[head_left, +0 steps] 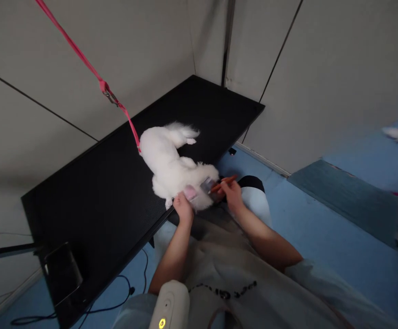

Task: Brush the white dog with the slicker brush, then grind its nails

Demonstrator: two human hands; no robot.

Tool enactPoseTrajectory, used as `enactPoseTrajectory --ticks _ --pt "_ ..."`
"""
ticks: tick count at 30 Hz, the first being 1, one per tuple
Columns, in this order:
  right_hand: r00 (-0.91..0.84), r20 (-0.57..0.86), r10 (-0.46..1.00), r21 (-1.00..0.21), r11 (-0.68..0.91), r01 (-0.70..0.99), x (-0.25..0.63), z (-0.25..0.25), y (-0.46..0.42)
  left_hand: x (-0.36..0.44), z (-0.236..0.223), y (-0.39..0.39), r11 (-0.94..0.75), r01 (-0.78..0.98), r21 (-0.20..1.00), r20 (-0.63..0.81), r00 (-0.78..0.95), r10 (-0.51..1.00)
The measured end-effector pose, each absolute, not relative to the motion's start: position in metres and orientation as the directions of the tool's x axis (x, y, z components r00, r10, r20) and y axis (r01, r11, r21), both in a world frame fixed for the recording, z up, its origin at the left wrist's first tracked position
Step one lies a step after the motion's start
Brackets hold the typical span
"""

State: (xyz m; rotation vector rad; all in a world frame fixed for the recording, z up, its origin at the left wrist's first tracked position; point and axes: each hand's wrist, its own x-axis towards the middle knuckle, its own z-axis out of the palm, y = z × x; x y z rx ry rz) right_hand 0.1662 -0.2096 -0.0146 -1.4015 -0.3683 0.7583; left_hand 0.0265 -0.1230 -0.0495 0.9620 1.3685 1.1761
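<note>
A small white dog (171, 164) stands on a black grooming table (117, 183), tied by a pink leash (92, 73) that runs up to the upper left. My left hand (183, 205) is closed around the dog's rear fur at the table's near edge. My right hand (231, 192) grips the orange handle of a slicker brush (212, 186), whose head rests against the dog's rear.
A black device (62, 272) sits at the table's near left corner, with cables (117, 297) trailing on the blue floor. Grey wall panels (133, 45) close in behind the table. A white hand-held unit (170, 306) hangs at my chest. A teal mat (349, 196) lies at right.
</note>
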Motion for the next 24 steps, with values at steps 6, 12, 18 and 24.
enactPoseTrajectory --ticks 6,12,18,24 --pt "0.756 -0.082 0.649 -0.987 0.050 -0.150 0.163 -0.010 -0.216 0.027 -0.048 -0.127 0.210 -0.030 0.977 -0.212 -0.124 0.969" --pt "0.831 -0.177 0.528 -0.969 0.055 -0.241 0.168 -0.015 -0.213 0.028 -0.041 -0.129 0.264 -0.065 0.962 -0.270 -0.115 0.956" --pt "0.666 -0.170 0.726 -0.971 -0.010 -0.238 0.154 -0.012 -0.221 0.026 -0.041 -0.128 0.273 -0.006 0.962 -0.272 -0.090 0.958" --pt "0.895 -0.098 0.435 -0.986 0.081 -0.148 0.171 -0.009 -0.221 0.022 -0.039 -0.126 0.209 0.048 0.977 -0.206 -0.068 0.976"
